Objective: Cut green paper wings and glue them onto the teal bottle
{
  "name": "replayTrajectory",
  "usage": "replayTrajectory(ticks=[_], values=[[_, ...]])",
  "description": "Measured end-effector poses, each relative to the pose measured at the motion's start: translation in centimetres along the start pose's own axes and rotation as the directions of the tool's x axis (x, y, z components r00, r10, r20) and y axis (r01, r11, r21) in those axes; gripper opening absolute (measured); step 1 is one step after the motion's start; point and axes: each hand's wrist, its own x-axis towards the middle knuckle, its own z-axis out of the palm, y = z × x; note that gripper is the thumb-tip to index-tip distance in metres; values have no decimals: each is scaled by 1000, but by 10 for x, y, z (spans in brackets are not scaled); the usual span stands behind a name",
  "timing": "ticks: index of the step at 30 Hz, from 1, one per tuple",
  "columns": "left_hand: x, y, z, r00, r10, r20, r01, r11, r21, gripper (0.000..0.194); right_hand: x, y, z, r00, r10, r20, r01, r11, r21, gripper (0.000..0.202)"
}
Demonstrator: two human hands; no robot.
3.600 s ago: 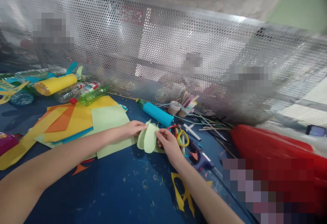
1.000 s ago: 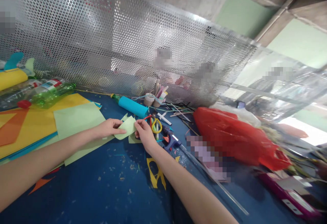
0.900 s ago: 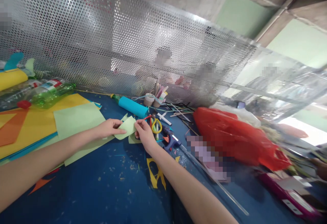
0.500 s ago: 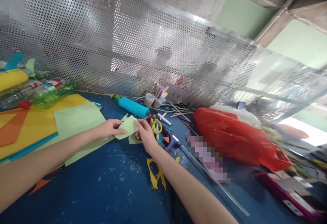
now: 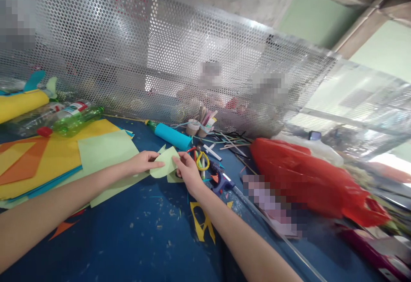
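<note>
Between my two hands is a small piece of light green paper (image 5: 165,162) with a rounded lower left edge. My left hand (image 5: 146,162) pinches its left side, thumb on top. At its upper right, the fingers of my right hand (image 5: 189,170) close on the paper. Under my right fingers lies another light green scrap (image 5: 173,178) on the blue table. Just right of that hand are yellow-handled scissors (image 5: 202,161) and a dark blue glue gun (image 5: 221,179) with a long clear glue stick. A large light green sheet (image 5: 107,149) lies beneath my left forearm.
Yellow paper (image 5: 64,162), plastic bottles (image 5: 72,119) and a blue-wrapped bottle (image 5: 173,136) lie left and behind. Small cups (image 5: 193,127) hold sticks. A red plastic bag (image 5: 298,175) fills the right. Yellow cut-outs (image 5: 201,226) lie in front. A perforated metal screen (image 5: 96,50) rises behind the table.
The whole view has shifted, so things sit slightly further right. Both hands keep hold of the light green paper, whose rounded edge now faces me more fully.
</note>
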Motion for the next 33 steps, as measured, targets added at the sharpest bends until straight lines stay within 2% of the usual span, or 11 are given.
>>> replayTrajectory(ticks=[11, 20, 28, 33], values=[[1, -1, -1, 997, 73, 34, -76, 992, 97, 30, -3, -3, 1, 999, -3, -37, 4, 1000, 26, 34], [-4, 9, 2, 999, 36, -39, -25, 968, 249, 35, -3, -4, 2, 999, -16, -40, 18, 999, 49, 32], [-2, 1, -1, 997, 80, -10, -75, 964, 256, 38, -2, -3, 1, 999, -25, -36, 26, 999, 36, 32], [-2, 3, 0, 997, 76, -2, -74, 975, 209, 37, -1, -1, 0, 999, -29, -29, 30, 999, 38, 30]])
